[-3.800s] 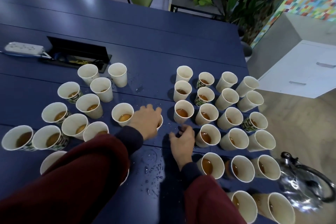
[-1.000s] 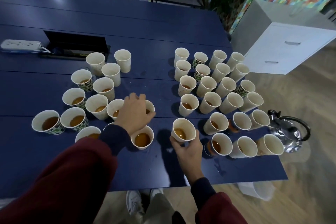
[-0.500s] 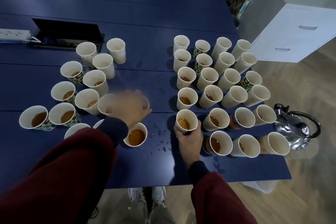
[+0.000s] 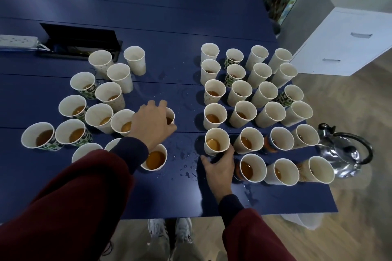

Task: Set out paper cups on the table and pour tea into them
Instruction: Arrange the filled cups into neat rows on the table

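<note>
Several paper cups stand on the dark blue table [image 4: 169, 27] in two clusters, most holding amber tea. My left hand [image 4: 151, 124] reaches over a cup [image 4: 170, 115] at the right edge of the left cluster and grips its rim from above; the hand hides most of that cup. My right hand [image 4: 219, 168] grips the base of a tea-filled cup [image 4: 216, 142] at the near left corner of the right cluster. Another full cup [image 4: 154, 160] stands alone just below my left wrist. A shiny metal kettle [image 4: 344, 153] sits at the table's right edge.
Spilled drops wet the table between the clusters [image 4: 186, 167]. A black cable box [image 4: 81, 41] and a white power strip [image 4: 18, 40] lie at the far left. A white drawer cabinet [image 4: 347, 42] stands right of the table. My shoes [image 4: 169, 233] show below the near edge.
My right hand has set its cup down in line with the right cluster and slid lower on its base. My left hand has stayed over the same cup. The view shifted slightly.
</note>
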A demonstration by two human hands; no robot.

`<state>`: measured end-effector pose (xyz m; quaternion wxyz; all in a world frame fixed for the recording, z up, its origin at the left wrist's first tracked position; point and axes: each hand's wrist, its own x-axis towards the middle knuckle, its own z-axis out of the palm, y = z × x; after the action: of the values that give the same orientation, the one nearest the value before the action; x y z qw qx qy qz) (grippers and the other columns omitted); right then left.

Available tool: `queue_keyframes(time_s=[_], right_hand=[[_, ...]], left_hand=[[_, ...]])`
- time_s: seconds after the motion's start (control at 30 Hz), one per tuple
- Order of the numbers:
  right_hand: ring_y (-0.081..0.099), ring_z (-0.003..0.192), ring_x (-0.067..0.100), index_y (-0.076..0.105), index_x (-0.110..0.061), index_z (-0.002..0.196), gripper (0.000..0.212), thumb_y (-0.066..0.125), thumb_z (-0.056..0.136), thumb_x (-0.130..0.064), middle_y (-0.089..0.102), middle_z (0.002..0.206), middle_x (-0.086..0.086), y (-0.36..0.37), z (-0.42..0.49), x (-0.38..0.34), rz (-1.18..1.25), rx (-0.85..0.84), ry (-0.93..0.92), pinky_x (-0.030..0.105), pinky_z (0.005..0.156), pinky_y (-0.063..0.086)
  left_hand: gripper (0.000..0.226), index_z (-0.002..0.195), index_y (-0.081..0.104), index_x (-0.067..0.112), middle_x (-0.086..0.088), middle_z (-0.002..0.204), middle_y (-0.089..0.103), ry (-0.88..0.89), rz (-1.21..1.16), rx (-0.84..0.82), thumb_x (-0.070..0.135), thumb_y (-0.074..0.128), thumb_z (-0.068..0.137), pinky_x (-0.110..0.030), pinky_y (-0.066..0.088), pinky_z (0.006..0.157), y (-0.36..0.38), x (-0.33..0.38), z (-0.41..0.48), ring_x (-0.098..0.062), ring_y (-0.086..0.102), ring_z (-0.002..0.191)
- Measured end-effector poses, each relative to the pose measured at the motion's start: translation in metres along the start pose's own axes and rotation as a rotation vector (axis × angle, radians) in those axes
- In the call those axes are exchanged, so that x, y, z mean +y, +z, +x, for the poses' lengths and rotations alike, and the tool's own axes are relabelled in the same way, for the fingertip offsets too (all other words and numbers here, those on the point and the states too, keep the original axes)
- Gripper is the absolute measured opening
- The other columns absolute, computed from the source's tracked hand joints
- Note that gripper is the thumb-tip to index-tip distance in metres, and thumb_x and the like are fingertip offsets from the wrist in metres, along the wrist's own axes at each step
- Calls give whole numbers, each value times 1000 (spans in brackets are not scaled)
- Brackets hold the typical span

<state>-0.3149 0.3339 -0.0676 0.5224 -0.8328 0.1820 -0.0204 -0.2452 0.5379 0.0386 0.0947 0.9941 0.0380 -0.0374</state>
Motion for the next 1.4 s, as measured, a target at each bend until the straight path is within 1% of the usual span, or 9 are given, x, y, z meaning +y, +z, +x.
queue_keyframes(time_s=[0.13,0.23,0.4,0.57,0.73,0.9,1.03,1.23,1.4], right_hand=[[55,117,18,50,-14,127,61,84,76,-14,58,123,2,-6,-24,3,3,52,60,42,107,45],[56,115,15,49,-23,119,54,85,79,-19,55,120,-1,-9,-51,0,-22,0,-20,31,101,47],[50,127,2,44,-29,134,68,84,79,-30,53,133,-11,-7,-70,-10,0,-150,-185,28,108,45],[55,128,11,44,-26,143,75,82,78,-30,56,137,-13,-6,-70,-28,78,-277,-272,37,103,50],[60,110,7,52,-43,122,48,76,85,-24,60,117,-20,-12,-79,-21,30,-208,-347,36,91,52],[63,106,8,58,-22,121,56,86,72,-18,64,114,-9,-22,-70,10,44,-157,-285,39,88,54],[62,103,8,58,-21,116,52,88,74,-20,61,111,-5,-30,-59,29,-8,-99,-294,36,85,54],[63,101,4,58,-22,117,53,90,74,-22,66,109,-11,-32,-51,40,4,-93,-255,27,86,53],[60,104,5,51,-25,123,65,91,73,-19,63,116,-9,-31,-49,41,-10,-103,-276,13,88,47]], left_hand=[[53,118,48,17,-10,110,57,34,-51,66,50,64,81,-37,42,73,-14,12,-6,-30,56,97],[51,115,51,21,-5,103,57,36,-109,92,51,65,78,-34,37,70,-28,22,-26,-26,57,93],[47,109,52,25,0,98,55,74,-163,82,52,65,73,-35,42,67,-37,39,-71,-25,56,91],[46,113,50,30,6,105,53,116,-151,1,58,61,78,-28,39,72,-28,56,-108,-16,54,97],[56,122,49,31,7,110,53,141,-189,-36,62,60,77,-29,46,77,-11,60,-128,-14,51,99],[76,127,53,23,-2,114,55,103,-194,54,77,48,74,-38,47,86,1,48,-125,-24,52,106],[74,124,55,12,-14,117,55,-48,-122,122,64,69,73,-47,48,89,13,19,-112,-35,51,108],[79,138,41,12,-18,133,48,-112,-48,-1,57,70,79,-45,48,90,25,-9,-103,-35,51,114],[71,139,39,14,-16,127,51,-117,-57,-67,49,68,84,-46,51,86,29,-11,-99,-35,55,113]])
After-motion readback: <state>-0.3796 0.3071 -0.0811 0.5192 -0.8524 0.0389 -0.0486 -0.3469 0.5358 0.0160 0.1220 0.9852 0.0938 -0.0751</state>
